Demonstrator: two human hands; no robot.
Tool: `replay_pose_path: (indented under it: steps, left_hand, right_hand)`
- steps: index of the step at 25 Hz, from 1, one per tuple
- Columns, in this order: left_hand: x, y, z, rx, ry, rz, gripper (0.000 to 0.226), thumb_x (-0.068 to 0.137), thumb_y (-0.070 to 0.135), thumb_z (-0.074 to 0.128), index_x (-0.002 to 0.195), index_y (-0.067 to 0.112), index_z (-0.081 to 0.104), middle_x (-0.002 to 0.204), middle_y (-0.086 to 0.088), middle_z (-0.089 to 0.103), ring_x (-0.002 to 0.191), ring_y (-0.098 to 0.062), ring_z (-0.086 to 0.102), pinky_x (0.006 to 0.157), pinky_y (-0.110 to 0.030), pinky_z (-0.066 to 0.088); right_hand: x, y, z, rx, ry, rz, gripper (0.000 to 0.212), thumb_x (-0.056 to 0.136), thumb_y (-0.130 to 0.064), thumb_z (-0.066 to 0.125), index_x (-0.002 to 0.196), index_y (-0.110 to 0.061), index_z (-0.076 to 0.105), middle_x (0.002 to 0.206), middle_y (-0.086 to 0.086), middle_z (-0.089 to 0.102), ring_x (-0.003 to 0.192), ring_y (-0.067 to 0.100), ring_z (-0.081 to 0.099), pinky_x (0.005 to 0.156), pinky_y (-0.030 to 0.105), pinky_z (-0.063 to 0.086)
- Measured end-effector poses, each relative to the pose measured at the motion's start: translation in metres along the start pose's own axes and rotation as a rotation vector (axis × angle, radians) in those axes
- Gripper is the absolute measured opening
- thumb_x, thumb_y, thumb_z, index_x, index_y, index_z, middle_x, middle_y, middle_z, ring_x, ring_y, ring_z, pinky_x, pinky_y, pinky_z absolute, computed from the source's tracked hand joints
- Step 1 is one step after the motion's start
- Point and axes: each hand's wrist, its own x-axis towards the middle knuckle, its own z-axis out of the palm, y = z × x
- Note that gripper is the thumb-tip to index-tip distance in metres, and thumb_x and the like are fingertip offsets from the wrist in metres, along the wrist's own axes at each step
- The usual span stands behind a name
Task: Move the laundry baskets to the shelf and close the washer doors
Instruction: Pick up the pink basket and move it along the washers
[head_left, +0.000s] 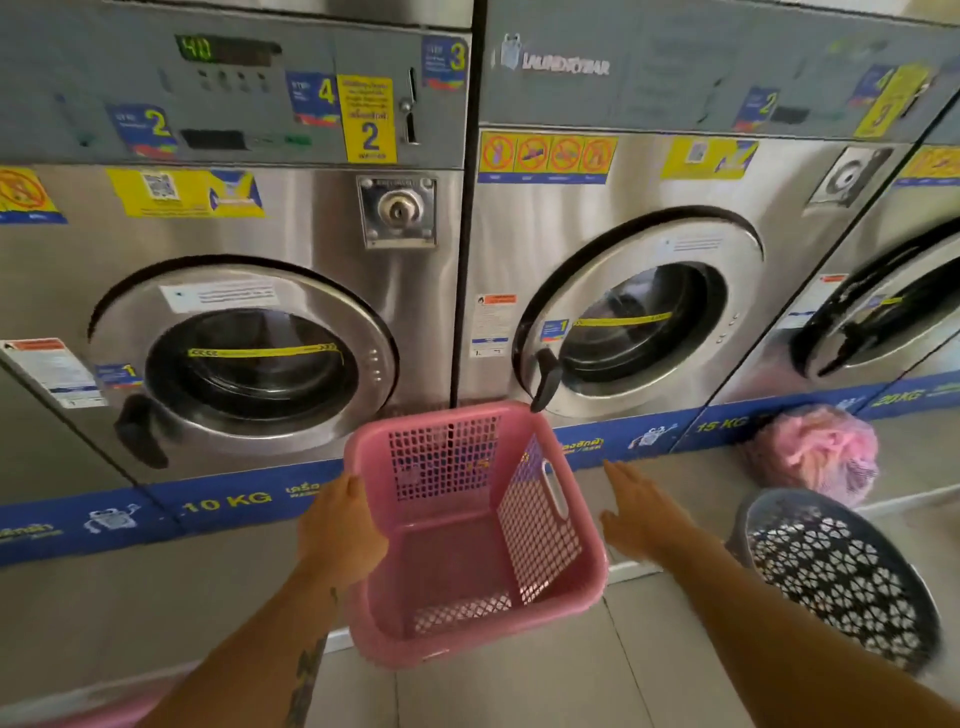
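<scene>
An empty pink laundry basket (467, 551) hangs tilted above the floor in front of the washers. My left hand (337, 530) grips its left rim. My right hand (644, 514) is off the basket, just right of its handle side, with the fingers straight. A round dark grey basket (841, 577) stands tilted at the lower right. The left washer's door (244, 358) lies flush in its frame. The middle washer's door (639, 317) stands slightly ajar on its left side. A third washer's door (883, 317) at the far right looks ajar.
A pink mesh bag of laundry (815, 452) lies on the floor against the washer base at the right. Another pink object (104, 712) shows at the bottom left corner. Tiled floor (597, 675) runs below the basket.
</scene>
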Motion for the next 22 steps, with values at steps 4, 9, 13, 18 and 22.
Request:
replay_pose_path:
  steps: [4,9,13,18,22]
  left_hand:
    - [0.031,-0.012,0.049,0.034,0.038,-0.034,0.064,0.072,0.025,0.062,0.132,0.016,0.041,0.126,-0.006,0.052,0.112,-0.028,0.054,0.091,-0.043,0.049]
    - [0.058,-0.024,0.115,0.063,-0.015,-0.153,0.090,0.074,0.022,0.061,0.152,0.009,0.017,0.158,-0.018,0.021,0.143,-0.036,0.026,0.113,-0.049,0.032]
    - [0.064,-0.035,0.166,-0.084,-0.013,-0.197,0.110,0.071,0.005,0.064,0.155,0.014,-0.006,0.164,-0.013,-0.005,0.147,-0.036,0.016,0.115,-0.047,0.032]
    - [0.062,-0.040,0.180,-0.086,0.055,-0.200,0.120,0.065,-0.010,0.061,0.153,0.029,-0.010,0.165,-0.010,-0.003,0.122,-0.043,0.051,0.092,-0.048,0.051]
    - [0.022,-0.048,0.164,-0.096,0.011,-0.224,0.106,0.071,-0.004,0.060,0.156,0.026,0.004,0.165,-0.006,-0.001,0.118,-0.042,0.056,0.089,-0.045,0.050]
  right_hand:
    - [0.062,0.006,0.029,-0.001,-0.012,-0.066,0.063,0.086,-0.022,0.060,0.143,-0.008,0.036,0.148,0.013,0.041,0.133,0.033,0.041,0.108,0.043,0.036]
    - [0.150,0.022,0.088,0.012,-0.070,-0.224,0.075,0.075,-0.011,0.066,0.141,-0.017,0.032,0.130,0.005,0.042,0.120,0.028,0.045,0.104,0.048,0.043]
    - [0.189,0.035,0.140,0.120,-0.056,-0.196,0.108,0.065,0.003,0.064,0.153,-0.022,0.007,0.151,0.012,0.027,0.131,0.040,0.039,0.104,0.057,0.040]
    - [0.192,0.043,0.166,0.098,-0.013,-0.144,0.114,0.066,0.006,0.063,0.154,-0.020,-0.006,0.164,0.005,-0.004,0.138,0.047,0.032,0.103,0.055,0.042]
    - [0.158,0.036,0.150,0.060,-0.033,-0.178,0.106,0.069,0.003,0.063,0.154,-0.017,0.003,0.162,0.005,0.006,0.117,0.049,0.052,0.090,0.056,0.050]
